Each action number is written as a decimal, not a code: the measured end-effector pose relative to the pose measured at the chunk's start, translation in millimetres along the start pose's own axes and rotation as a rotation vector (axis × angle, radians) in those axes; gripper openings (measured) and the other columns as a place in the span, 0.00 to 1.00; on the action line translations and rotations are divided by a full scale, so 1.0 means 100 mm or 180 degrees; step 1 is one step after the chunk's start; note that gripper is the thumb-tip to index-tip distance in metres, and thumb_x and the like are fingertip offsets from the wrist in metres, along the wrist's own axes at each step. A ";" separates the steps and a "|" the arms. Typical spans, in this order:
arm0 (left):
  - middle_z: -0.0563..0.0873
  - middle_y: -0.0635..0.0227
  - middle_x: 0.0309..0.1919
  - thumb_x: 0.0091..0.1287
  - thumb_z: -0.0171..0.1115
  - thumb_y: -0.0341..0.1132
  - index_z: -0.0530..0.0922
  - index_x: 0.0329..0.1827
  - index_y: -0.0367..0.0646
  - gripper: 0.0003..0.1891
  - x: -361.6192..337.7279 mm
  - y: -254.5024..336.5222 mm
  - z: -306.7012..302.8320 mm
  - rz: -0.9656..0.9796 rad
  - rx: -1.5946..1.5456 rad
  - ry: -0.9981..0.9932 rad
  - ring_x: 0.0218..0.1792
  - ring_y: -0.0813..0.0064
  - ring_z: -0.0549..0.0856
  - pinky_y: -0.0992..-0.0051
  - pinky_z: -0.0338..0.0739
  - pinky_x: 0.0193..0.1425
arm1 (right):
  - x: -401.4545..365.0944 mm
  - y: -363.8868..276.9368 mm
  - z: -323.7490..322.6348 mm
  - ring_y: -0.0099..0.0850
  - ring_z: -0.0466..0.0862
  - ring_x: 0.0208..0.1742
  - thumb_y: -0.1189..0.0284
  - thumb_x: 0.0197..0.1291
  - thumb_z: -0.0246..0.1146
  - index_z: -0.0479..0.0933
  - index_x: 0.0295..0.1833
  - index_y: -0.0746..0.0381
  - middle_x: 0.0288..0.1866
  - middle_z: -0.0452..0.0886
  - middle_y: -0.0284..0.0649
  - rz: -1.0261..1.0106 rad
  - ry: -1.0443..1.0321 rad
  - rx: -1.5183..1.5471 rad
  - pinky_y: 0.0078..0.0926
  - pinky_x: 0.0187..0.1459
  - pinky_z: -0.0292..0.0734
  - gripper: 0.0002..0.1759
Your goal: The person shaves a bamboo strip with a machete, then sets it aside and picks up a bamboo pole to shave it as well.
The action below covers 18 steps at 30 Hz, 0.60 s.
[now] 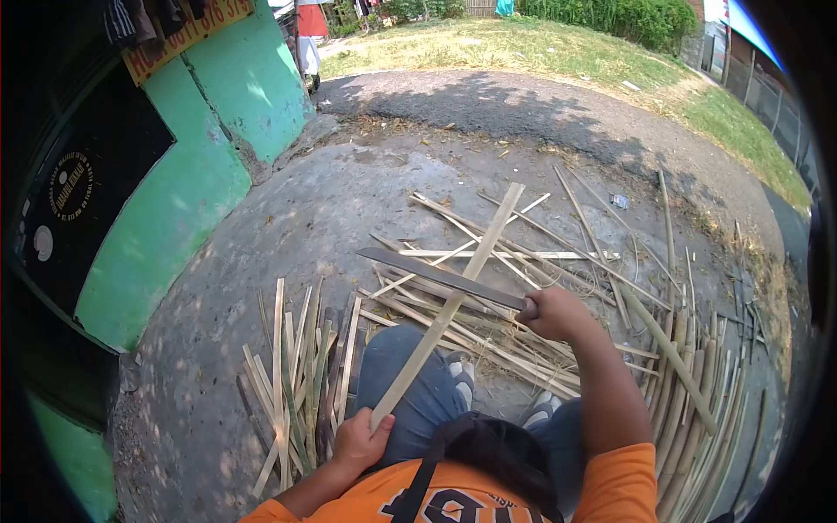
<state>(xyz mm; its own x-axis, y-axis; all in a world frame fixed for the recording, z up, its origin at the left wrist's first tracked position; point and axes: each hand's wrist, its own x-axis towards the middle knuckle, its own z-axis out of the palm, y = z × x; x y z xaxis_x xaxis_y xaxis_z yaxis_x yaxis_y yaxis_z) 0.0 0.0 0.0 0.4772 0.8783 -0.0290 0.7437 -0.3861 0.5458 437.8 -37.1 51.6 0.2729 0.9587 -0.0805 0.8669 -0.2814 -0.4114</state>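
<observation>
My left hand (pixel 359 438) is wrapped round the lower end of a long pale bamboo strip (pixel 425 349), which slants up and away to the right over my knee. In my right hand (pixel 551 314) is the handle of a machete (pixel 436 272). Its dark blade points left and crosses the strip around the middle. Whether blade and strip touch cannot be told. Many split bamboo strips (pixel 514 349) lie crossed on the ground beyond and under the machete.
Upright-looking strips (pixel 279 375) are bunched left of my knee. Thicker bamboo poles (pixel 684 392) lie at the right. A green wall (pixel 174 227) stands at the left. A road (pixel 488 100) and grass (pixel 418 54) lie beyond the concrete ground (pixel 323 205).
</observation>
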 end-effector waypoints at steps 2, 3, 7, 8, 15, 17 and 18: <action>0.80 0.44 0.22 0.75 0.58 0.66 0.75 0.31 0.36 0.34 0.04 -0.03 0.07 0.0046 -0.0120 0.0131 0.30 0.35 0.84 0.48 0.74 0.32 | -0.02 -0.10 -0.02 0.51 0.89 0.42 0.62 0.56 0.70 0.86 0.41 0.56 0.36 0.88 0.49 -0.0047 0.0293 -0.0272 0.49 0.46 0.84 0.11; 0.80 0.44 0.22 0.76 0.58 0.65 0.74 0.31 0.37 0.34 0.01 -0.04 -0.10 0.0097 -0.0010 0.0158 0.29 0.35 0.84 0.48 0.74 0.31 | -0.06 -0.28 -0.05 0.51 0.89 0.42 0.63 0.56 0.69 0.85 0.40 0.56 0.36 0.88 0.48 -0.0163 0.0329 -0.0245 0.49 0.45 0.84 0.10; 0.80 0.43 0.22 0.76 0.59 0.63 0.74 0.31 0.37 0.32 0.01 -0.04 -0.01 0.0251 -0.0047 0.0193 0.28 0.34 0.83 0.47 0.74 0.31 | -0.08 -0.54 0.02 0.50 0.89 0.41 0.64 0.55 0.67 0.84 0.40 0.54 0.35 0.88 0.46 -0.0516 -0.0066 -0.0380 0.50 0.45 0.84 0.09; 0.81 0.43 0.22 0.76 0.59 0.62 0.74 0.31 0.37 0.32 0.01 -0.03 -0.02 0.0277 -0.0071 0.0198 0.29 0.34 0.83 0.47 0.74 0.31 | -0.07 -0.58 0.08 0.50 0.89 0.41 0.64 0.55 0.67 0.84 0.40 0.53 0.35 0.88 0.46 -0.0582 -0.0220 -0.0377 0.50 0.45 0.84 0.09; 0.83 0.43 0.24 0.76 0.61 0.61 0.76 0.33 0.37 0.30 -0.01 0.00 0.05 0.0294 -0.0127 0.0275 0.30 0.34 0.84 0.48 0.75 0.31 | 0.09 -0.43 0.22 0.53 0.88 0.44 0.60 0.59 0.67 0.86 0.42 0.55 0.37 0.88 0.49 -0.0454 -0.0543 0.0018 0.51 0.48 0.82 0.12; 0.83 0.43 0.25 0.76 0.61 0.61 0.76 0.34 0.37 0.30 -0.01 0.02 0.04 0.0271 -0.0145 0.0252 0.31 0.34 0.84 0.48 0.76 0.32 | 0.11 -0.36 0.23 0.54 0.88 0.44 0.62 0.57 0.65 0.86 0.40 0.56 0.38 0.88 0.50 -0.0319 -0.0323 0.0157 0.51 0.48 0.83 0.12; 0.83 0.43 0.25 0.76 0.61 0.61 0.76 0.34 0.37 0.30 0.00 0.02 0.03 0.0255 -0.0123 0.0224 0.31 0.34 0.84 0.48 0.76 0.32 | 0.14 -0.32 0.21 0.54 0.87 0.44 0.62 0.58 0.64 0.86 0.41 0.57 0.38 0.88 0.51 -0.0199 -0.0365 0.0206 0.51 0.48 0.83 0.12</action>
<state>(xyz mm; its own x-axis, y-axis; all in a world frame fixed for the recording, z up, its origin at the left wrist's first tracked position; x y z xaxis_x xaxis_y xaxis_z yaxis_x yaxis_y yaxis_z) 2.8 -1.7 -1.4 0.4992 0.8633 0.0743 0.6852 -0.4458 0.5760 404.6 -14.1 44.6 0.1667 0.9738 -0.1546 0.8510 -0.2213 -0.4763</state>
